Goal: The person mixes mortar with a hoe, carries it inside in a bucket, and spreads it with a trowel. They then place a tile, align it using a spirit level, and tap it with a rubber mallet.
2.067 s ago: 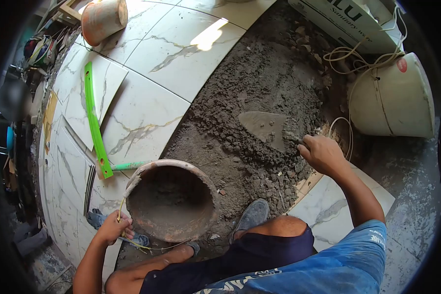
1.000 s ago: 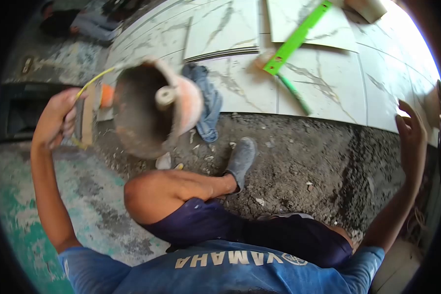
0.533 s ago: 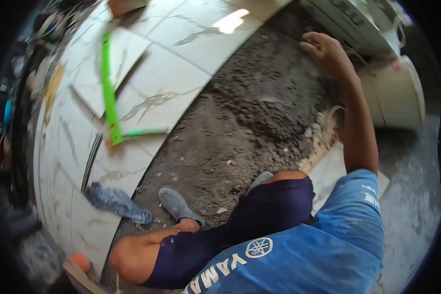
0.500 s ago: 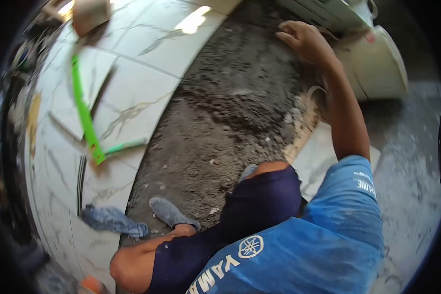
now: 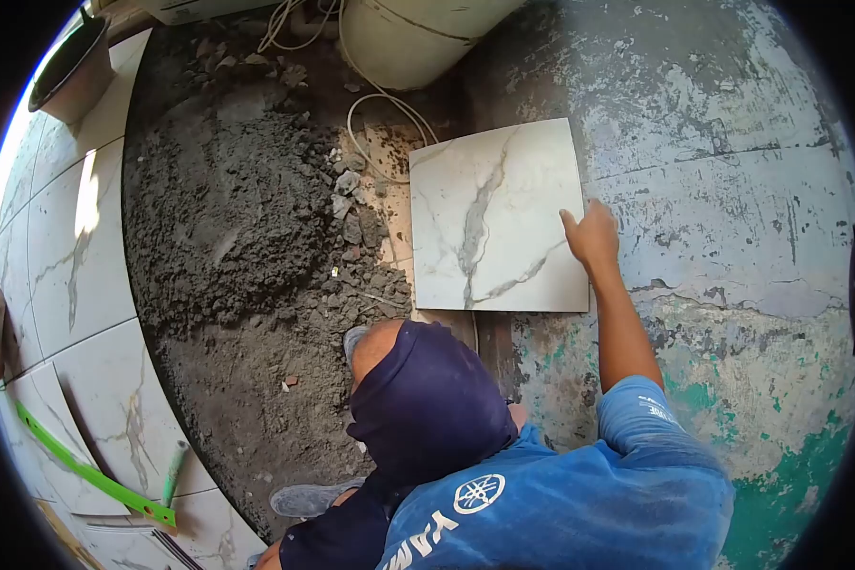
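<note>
A square white tile with grey veins (image 5: 499,223) leans by the peeling wall, its lower edge near my knee. One of my hands, the right one (image 5: 594,233), is at the tile's right edge, with the thumb on the near side and the other fingers mostly behind it. My left hand is out of the frame. Left of the tile lies dark, lumpy mortar (image 5: 228,218), with grey rubble (image 5: 351,228) between them.
Laid marble-look tiles (image 5: 90,275) run along the left, holding a green level (image 5: 85,470) and a green-handled tool (image 5: 174,473). A bucket (image 5: 81,81) stands at the upper left. A pale drum (image 5: 408,43) and a looped cable (image 5: 351,119) are at the top.
The view has swung to the right. My right hand has gone from above the mortar, near the drum, to the edge of the white tile, which now shows in full.
</note>
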`<state>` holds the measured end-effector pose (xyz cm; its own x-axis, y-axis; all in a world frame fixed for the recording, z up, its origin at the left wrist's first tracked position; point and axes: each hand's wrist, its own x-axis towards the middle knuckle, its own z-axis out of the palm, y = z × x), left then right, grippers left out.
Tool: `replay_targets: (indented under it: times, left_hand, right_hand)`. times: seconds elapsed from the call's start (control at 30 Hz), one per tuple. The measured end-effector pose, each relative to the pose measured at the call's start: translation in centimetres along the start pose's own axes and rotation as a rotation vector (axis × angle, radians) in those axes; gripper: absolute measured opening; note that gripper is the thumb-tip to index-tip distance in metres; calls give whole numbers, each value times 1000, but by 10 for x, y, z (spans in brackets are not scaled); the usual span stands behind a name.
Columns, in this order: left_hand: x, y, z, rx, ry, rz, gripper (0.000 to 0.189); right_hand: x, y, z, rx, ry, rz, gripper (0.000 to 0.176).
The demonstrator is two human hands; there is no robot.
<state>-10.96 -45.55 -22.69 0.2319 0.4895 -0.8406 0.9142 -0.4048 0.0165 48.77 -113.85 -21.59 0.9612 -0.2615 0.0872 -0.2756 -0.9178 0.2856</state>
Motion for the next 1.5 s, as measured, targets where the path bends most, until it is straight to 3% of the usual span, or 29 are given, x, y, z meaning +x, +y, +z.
replay_targets:
  times: [0.03, 0.1, 0.17, 0.23, 0.27, 0.3, 0.37, 0.43, 0.57, 0.7, 0.9, 0.97, 1.03, 1.3, 1.37, 1.43, 1.5]
  left_hand:
    - [38, 9, -12, -7, 31, 122, 63]
    - [114, 47, -42, -70, 141, 570, 52]
    - [80, 193, -61, 165, 227, 580, 63]
    - [74, 294, -66, 264, 214, 628, 63]
    - [76, 332, -65, 282, 181, 684, 61]
    - [79, 363, -61, 301, 147, 737, 60]
    - [85, 414, -50, 381, 74, 842, 56]
    - [79, 455, -47, 411, -39, 842, 53]
    - [64, 469, -66, 385, -49, 829, 53]
    - [50, 438, -90, 172, -63, 628, 46]
    - [53, 393, -98, -113, -18, 606, 45]
    - [66, 414, -98, -77, -8, 698, 45]
    - [83, 454, -98, -53, 19, 939, 43]
    - [136, 577, -35, -89, -372, 1230, 39]
    - [140, 600, -27, -23, -456, 1282, 41]
    - [140, 626, -29, -170, -460, 1331, 65]
    - [134, 668, -33, -368, -437, 1578, 93]
  right_hand:
    - [-9, 8, 9, 20, 80, -11, 60]
    - [-9, 11, 18, 40, 117, -54, 58]
    - [4, 1, 26, 54, 141, -110, 56]
    - [44, -29, 27, -7, 320, -480, 54]
    - [73, -44, 34, -37, 288, -570, 52]
    - [105, -63, 42, -64, 254, -661, 51]
    - [163, -100, 50, -247, -64, -620, 59]
    - [212, -124, 60, -455, -439, -449, 71]
    - [242, -119, 78, -556, -609, -497, 73]
    - [234, -113, 69, -485, -510, -524, 71]
    - [203, -134, 27, -410, -377, -580, 64]
    - [182, -143, 3, -416, -354, -592, 62]
    - [156, -140, -17, -375, -275, -578, 58]
    - [52, -100, -94, -344, -167, -425, 57]
    - [29, -91, -130, -257, 25, -471, 56]
    - [13, -90, -170, -291, 158, -491, 55]
    - [8, -97, -246, -196, 366, -608, 56]
